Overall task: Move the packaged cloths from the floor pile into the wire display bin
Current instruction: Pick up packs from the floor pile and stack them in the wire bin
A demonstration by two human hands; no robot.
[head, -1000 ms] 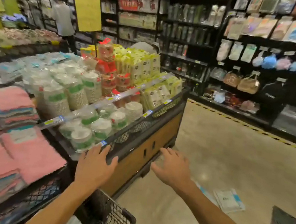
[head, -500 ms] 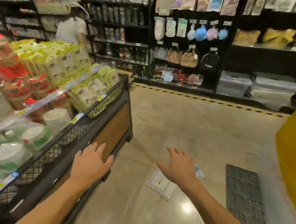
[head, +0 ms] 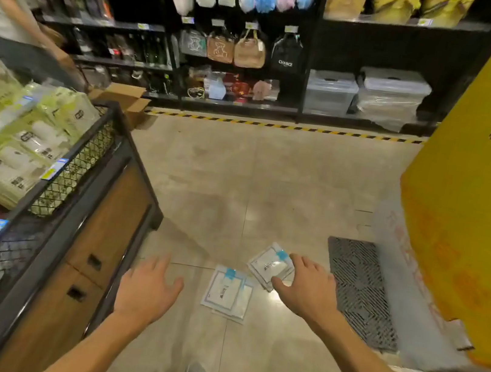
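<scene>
Since the flat packaged cloths (head: 229,295) on the floor (head: 222,182) look light, soft and slippery, both empty, spread hands (head: 145,290) (head: 307,289) should pinch an edge.

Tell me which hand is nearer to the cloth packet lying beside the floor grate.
The right hand is nearer: it reaches over the packet, fingers spread at its right edge. The left hand hovers well to the left, beyond the other packets.

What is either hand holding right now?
Nothing. The right hand reaches open over the farther cloth packet; the left hand is open and empty.
</scene>
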